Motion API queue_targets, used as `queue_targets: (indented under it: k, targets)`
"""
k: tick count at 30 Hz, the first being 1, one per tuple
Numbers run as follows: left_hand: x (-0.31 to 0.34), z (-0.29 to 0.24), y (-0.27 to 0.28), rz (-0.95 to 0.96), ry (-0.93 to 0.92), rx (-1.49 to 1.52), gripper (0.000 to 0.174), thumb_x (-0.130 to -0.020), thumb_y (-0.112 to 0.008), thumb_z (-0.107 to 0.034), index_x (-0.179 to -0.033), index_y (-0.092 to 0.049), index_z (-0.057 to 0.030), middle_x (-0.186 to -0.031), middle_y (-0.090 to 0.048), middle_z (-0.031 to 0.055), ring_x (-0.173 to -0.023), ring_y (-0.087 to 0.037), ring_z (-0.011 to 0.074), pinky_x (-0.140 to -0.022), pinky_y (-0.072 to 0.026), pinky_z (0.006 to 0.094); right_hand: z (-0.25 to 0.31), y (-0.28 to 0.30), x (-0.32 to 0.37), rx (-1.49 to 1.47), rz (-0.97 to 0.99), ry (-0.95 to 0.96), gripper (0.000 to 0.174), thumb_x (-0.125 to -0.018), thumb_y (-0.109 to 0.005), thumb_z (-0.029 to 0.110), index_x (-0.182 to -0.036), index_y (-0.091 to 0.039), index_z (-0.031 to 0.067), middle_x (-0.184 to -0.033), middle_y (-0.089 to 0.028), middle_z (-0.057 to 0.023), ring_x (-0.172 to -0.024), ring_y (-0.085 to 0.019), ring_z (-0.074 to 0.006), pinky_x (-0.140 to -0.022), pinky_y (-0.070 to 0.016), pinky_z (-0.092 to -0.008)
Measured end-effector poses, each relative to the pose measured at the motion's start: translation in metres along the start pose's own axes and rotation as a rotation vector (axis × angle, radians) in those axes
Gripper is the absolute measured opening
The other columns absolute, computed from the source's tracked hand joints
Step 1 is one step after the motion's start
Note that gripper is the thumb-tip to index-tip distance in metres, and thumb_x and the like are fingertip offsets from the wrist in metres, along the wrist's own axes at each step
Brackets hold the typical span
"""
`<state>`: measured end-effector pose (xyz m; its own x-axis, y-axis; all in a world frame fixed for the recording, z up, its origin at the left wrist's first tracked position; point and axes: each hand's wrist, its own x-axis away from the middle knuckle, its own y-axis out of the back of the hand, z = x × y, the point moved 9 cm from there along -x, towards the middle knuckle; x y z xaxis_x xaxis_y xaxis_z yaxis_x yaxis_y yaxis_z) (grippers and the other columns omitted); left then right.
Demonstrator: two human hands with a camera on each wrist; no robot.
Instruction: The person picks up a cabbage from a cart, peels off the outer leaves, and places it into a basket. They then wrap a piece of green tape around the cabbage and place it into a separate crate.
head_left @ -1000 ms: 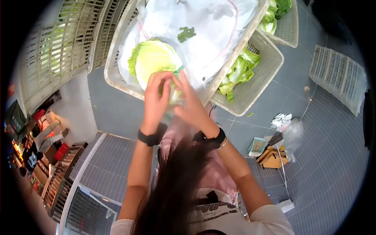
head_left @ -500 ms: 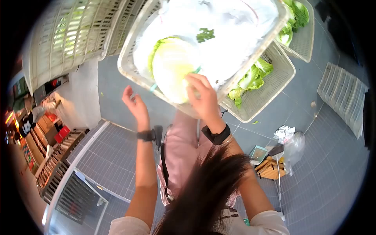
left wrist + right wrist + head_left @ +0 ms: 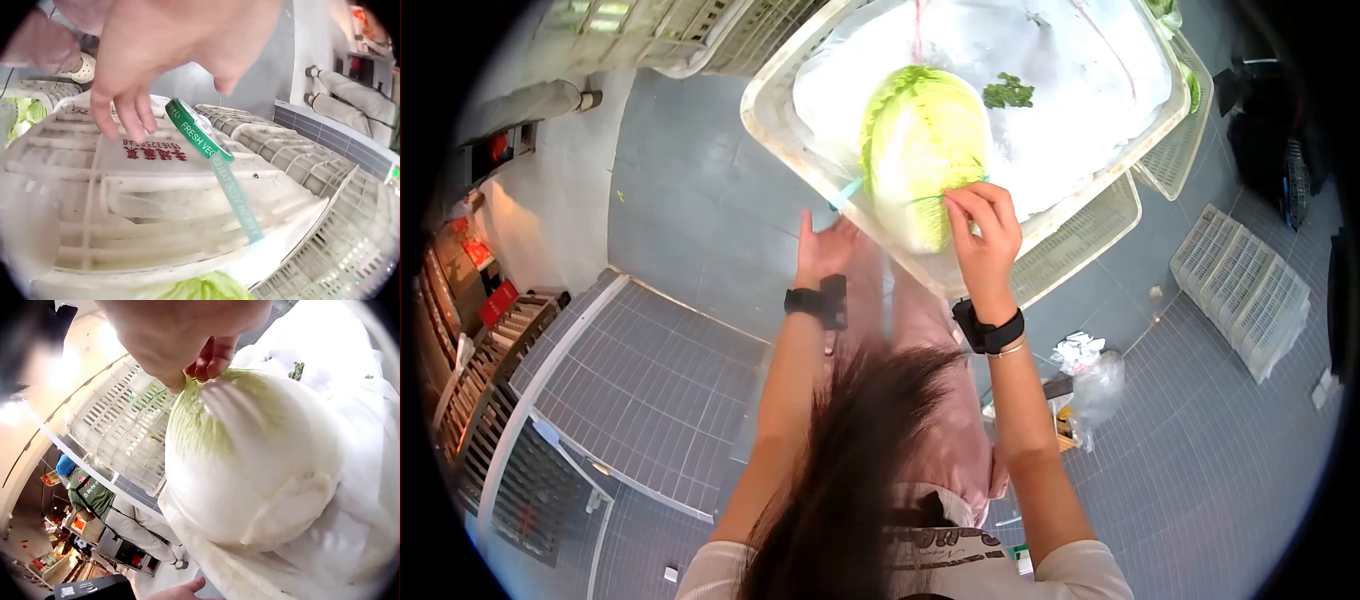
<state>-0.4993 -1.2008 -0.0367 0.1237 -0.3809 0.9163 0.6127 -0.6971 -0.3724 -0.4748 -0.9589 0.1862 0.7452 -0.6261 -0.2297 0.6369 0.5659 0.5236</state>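
Observation:
A pale green napa cabbage (image 3: 925, 120) lies on white plastic sheeting in a crate (image 3: 795, 160). The fingertips of my right hand (image 3: 988, 230) pinch the green tape (image 3: 928, 198) against the cabbage's upper side. In the right wrist view those fingers largely hide the tape. My left hand (image 3: 830, 248), fingers spread and holding nothing, hovers just outside the crate's near wall. Close by its fingers, in the left wrist view, a green tape roll (image 3: 194, 130) printed "FRESH VEGETABLES" hangs by its unwound strip (image 3: 232, 194) from the crate's rim.
A small dark green leaf scrap (image 3: 1008, 92) lies on the sheeting right of the cabbage. Another crate (image 3: 1090, 240) stands to the right, with stacked crates (image 3: 740, 35) at upper left. Farther right are an upturned crate (image 3: 1245, 290) and a plastic bag (image 3: 1095, 390).
Both hands were together at the cabbage's near end; the left came away, swung out to the left, then back towards the crate's wall. My right hand has stayed at the tape on the cabbage.

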Motion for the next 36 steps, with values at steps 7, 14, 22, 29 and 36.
queue_targets:
  k: [7,14,22,29,36]
  targets:
    - [-0.025,-0.072,0.024,0.099,-0.194,0.061,0.014,-0.093,-0.063,-0.015,-0.094,-0.061,-0.0008,-0.093,-0.066,0.0092,-0.096,-0.063,0.0225,-0.095,-0.0486,0.0359,0.023,-0.03,-0.011,0.149,0.13,0.019,0.021,-0.071,-0.078,-0.003,-0.088,-0.072,0.0073,-0.084,-0.052,-0.0058,-0.07,-0.054,-0.0211,-0.06,-0.045,-0.0323]
    - [0.078,-0.114,0.007,0.24,-0.477,0.238,0.015,-0.096,-0.061,-0.014,-0.102,-0.06,-0.0002,-0.106,-0.067,0.0111,-0.112,-0.06,0.0242,-0.102,-0.0469,0.0384,0.026,-0.036,-0.007,0.278,0.096,0.131,0.027,-0.066,-0.081,0.0,-0.089,-0.074,0.013,-0.081,-0.048,-0.0041,-0.067,-0.05,-0.0193,-0.057,-0.0422,-0.0313]
    - [0.199,-0.081,-0.075,0.448,-0.606,-0.395,0.017,-0.1,-0.05,-0.01,-0.115,-0.047,-0.0038,-0.125,-0.059,0.0214,-0.134,-0.045,0.0354,-0.116,-0.0328,0.0486,0.03,-0.043,0.009,0.407,0.11,0.306,0.036,-0.063,-0.078,0.001,-0.095,-0.075,0.0167,-0.083,-0.052,-0.0026,-0.066,-0.051,-0.0194,-0.055,-0.043,-0.0314]
    - [0.208,-0.048,-0.128,0.387,-0.684,-0.5,0.02,-0.099,-0.055,-0.014,-0.116,-0.048,-0.0048,-0.126,-0.059,0.0245,-0.131,-0.049,0.0331,-0.115,-0.0351,0.0472,0.031,-0.047,0.01,0.301,0.089,0.41,0.035,-0.063,-0.076,0.003,-0.095,-0.075,0.0151,-0.087,-0.058,-0.001,-0.066,-0.05,-0.0198,-0.057,-0.0431,-0.0324]
    - [0.223,-0.013,-0.175,0.409,-0.774,-0.703,0.017,-0.098,-0.054,-0.009,-0.114,-0.048,-0.0049,-0.124,-0.061,0.0253,-0.13,-0.049,0.0359,-0.114,-0.0353,0.0479,0.037,-0.047,0.02,0.422,0.069,0.359,0.041,-0.07,-0.075,0.01,-0.11,-0.072,0.017,-0.098,-0.06,-0.0002,-0.076,-0.051,-0.0209,-0.066,-0.0437,-0.0348]
